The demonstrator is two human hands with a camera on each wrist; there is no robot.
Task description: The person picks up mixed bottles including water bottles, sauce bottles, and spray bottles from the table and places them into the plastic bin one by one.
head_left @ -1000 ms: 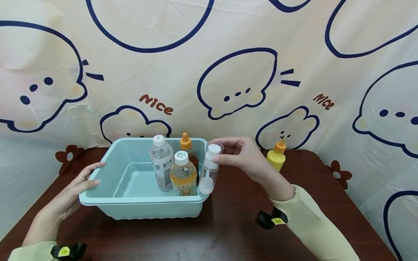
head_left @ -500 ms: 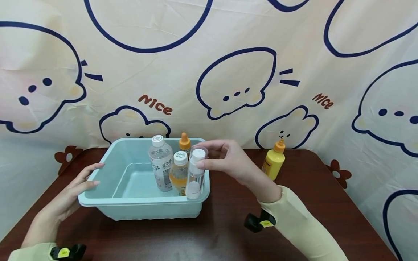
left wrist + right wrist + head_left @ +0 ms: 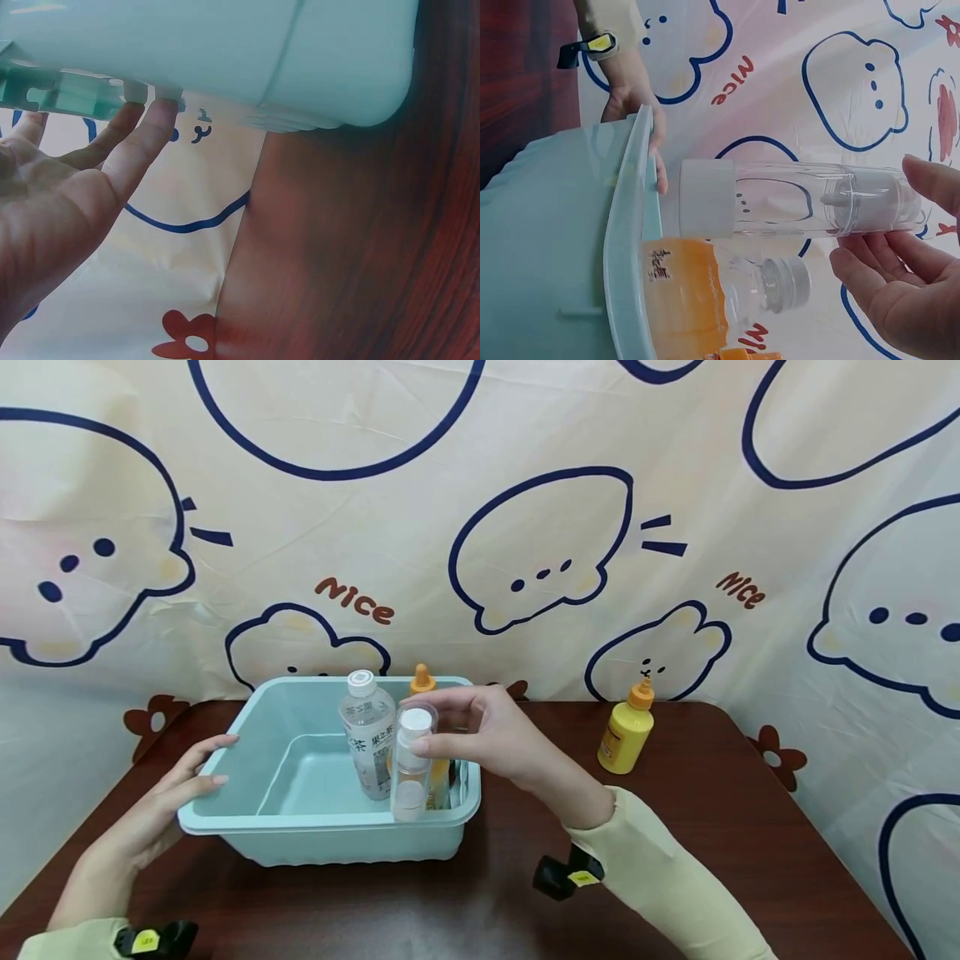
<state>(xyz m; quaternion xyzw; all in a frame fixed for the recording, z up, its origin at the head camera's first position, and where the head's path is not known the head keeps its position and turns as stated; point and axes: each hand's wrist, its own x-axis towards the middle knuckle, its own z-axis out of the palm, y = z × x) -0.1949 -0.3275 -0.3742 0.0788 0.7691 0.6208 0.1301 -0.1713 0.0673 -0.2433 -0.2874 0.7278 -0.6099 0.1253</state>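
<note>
My left hand (image 3: pixel 161 806) holds the left rim of a pale blue plastic basin (image 3: pixel 337 846), digits over its edge; the left wrist view shows fingers (image 3: pixel 139 146) against its underside. Between thumb and fingers, my right hand (image 3: pixel 491 735) pinches the upper end of a clear spray bottle (image 3: pixel 410 783) with a white base, held upright above the basin's right part. Inside stand a labelled clear drink bottle (image 3: pixel 367 735) and a bottle of orange drink (image 3: pixel 682 300), largely hidden behind the spray bottle in the head view. An orange-tipped squeeze bottle (image 3: pixel 422 679) shows behind them.
A yellow squeeze bottle (image 3: pixel 627 735) with an orange nozzle stands on the dark wooden table (image 3: pixel 525 893), right of the basin. A printed cloth (image 3: pixel 540 427) hangs behind the table. The basin's left half is bare floor.
My right hand has carried the spray bottle leftward, from the basin's right rim to in front of the other bottles. The yellow bottle has come into full view. My left hand stays put.
</note>
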